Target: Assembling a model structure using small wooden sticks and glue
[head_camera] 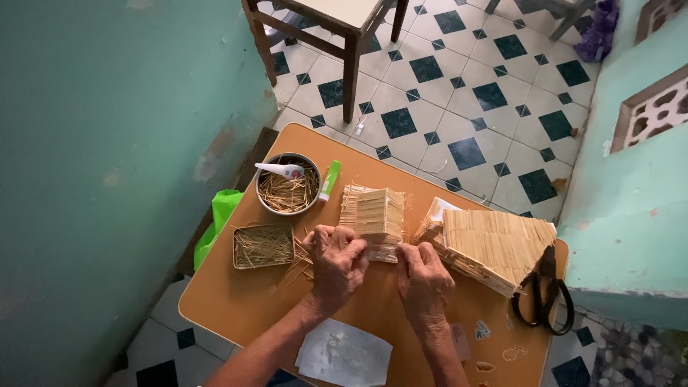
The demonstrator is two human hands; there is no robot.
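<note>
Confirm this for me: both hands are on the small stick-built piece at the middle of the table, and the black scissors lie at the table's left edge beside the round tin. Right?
Not quite. The head view shows the black scissors at the table's right edge, beside the larger stick-built roof piece, not by the round tin. The rest holds: left hand and right hand are both on the small stick-built piece.

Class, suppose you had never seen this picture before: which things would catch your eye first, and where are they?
First, the two hands at the table's middle, the left hand and right hand both touching a small toothpick-stick house piece. To its right lies a larger stick panel with black scissors beside it. At upper left, a round tin holds loose sticks.
</note>
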